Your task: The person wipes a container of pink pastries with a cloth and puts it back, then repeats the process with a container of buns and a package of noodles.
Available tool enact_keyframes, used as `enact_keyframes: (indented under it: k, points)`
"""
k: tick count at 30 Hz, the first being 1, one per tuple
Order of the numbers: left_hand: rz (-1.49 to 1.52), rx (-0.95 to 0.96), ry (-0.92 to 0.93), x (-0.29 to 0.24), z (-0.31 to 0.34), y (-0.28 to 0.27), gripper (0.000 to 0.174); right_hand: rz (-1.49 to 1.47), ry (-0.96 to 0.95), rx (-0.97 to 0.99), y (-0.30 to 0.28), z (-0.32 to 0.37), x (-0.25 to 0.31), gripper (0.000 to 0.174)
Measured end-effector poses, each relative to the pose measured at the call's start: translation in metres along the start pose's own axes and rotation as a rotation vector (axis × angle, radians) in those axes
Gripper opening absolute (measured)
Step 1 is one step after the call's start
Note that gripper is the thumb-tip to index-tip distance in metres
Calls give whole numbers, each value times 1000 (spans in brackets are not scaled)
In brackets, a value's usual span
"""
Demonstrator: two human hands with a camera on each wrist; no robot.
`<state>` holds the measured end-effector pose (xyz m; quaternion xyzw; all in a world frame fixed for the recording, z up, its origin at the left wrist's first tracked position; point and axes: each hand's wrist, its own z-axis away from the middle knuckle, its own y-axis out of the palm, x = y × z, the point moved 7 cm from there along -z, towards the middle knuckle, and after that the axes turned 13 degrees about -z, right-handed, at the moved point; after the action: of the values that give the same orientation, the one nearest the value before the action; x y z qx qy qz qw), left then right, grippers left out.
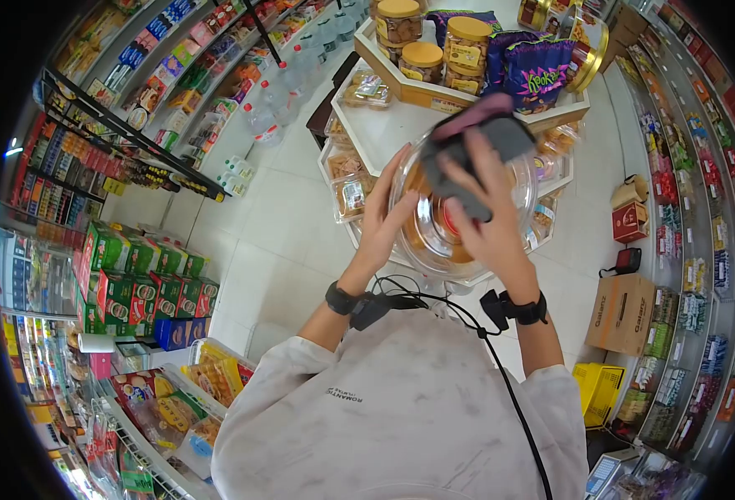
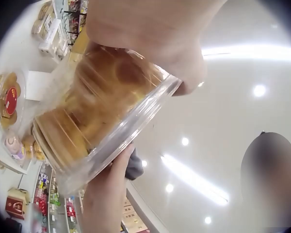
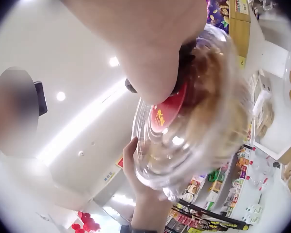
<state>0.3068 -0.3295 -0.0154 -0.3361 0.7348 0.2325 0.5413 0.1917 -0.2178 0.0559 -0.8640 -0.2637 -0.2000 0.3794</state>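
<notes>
A clear round plastic container (image 1: 431, 247) with golden-brown food inside is held up in front of the body, tilted in both wrist views. My left hand (image 1: 382, 223) grips its left edge, the thumb lying over the lid. Over the lid, my right hand (image 1: 491, 218) holds a dark grey and pink cloth (image 1: 507, 140), blurred in the head view. The cloth partly covers the lid's red label (image 3: 169, 109). In the left wrist view, a bit of grey cloth (image 2: 135, 166) shows beside my right hand (image 2: 105, 196).
Beyond the container stands a white tiered display (image 1: 377, 133) with jars (image 1: 421, 62) and purple bags (image 1: 537, 75). Shelves line both sides. Water bottles (image 1: 261, 123) and a cardboard box (image 1: 621, 314) stand on the floor, near a yellow basket (image 1: 598, 392). A black cable (image 1: 513, 383) hangs over the shirt.
</notes>
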Motion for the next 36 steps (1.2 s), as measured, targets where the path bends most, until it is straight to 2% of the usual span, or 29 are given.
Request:
enact_keyframes:
  k: [2,3,4,8,9,11,12,14,15,17,18,19,23,24,26,27,29,30,33,34,36]
  points:
    - [189,-11,-101,27,-4,1,59,-55,3,129,16,-1,16,44]
    - [205,-30,-89,26,-7,0,59,-82,4,192,21,2,23,41]
    - [222,-51,-77,25,-9,-1,59,-134,2,176,19,6,27,36]
    - [339,-77,-152,8,-14,-2,58,-83,9,293,8,32,9,41]
    - [359,-69,-177,9,-15,-2,58,-72,91,155,-1,33,-3,42]
    - [138,-38,-13,3,-20,0,59,-51,255,-123,-21,38,-23,42]
    - [14,8,36,-11,-18,6,58,13,275,-201,-29,32,-26,50]
    - [-211,75,115,-25,-13,18,58,27,224,-154,-28,20,-23,56]
    - [-125,75,55,-17,-15,23,58,32,189,-124,-26,14,-21,59]
    - [54,72,-70,7,-17,29,58,29,122,119,-4,12,-9,65]
    - [166,63,-225,22,-16,28,58,21,98,227,6,16,2,66]
    - [200,36,-215,26,-18,25,57,15,75,331,14,22,10,67]
    - [336,-51,-239,24,-23,15,57,-118,133,397,5,54,4,72]
    - [369,-69,-259,17,-24,13,57,-30,152,392,-2,60,-3,68]
    - [334,-95,-302,23,-24,5,59,-99,281,157,-22,72,-31,63]
    - [231,-52,-238,24,-25,6,59,-132,347,38,-29,79,-45,61]
    - [23,37,-114,23,-25,15,60,-130,357,-138,-36,79,-64,56]
    - [19,97,-189,20,-20,24,63,-130,361,-223,-39,80,-75,54]
    - [151,197,-227,11,-16,40,63,-432,567,-613,-61,103,-137,49]
    - [203,163,-240,14,-17,39,58,-661,647,-616,-64,107,-147,48]
    - [295,140,-306,30,-25,29,58,-1121,813,-609,-64,125,-146,45]
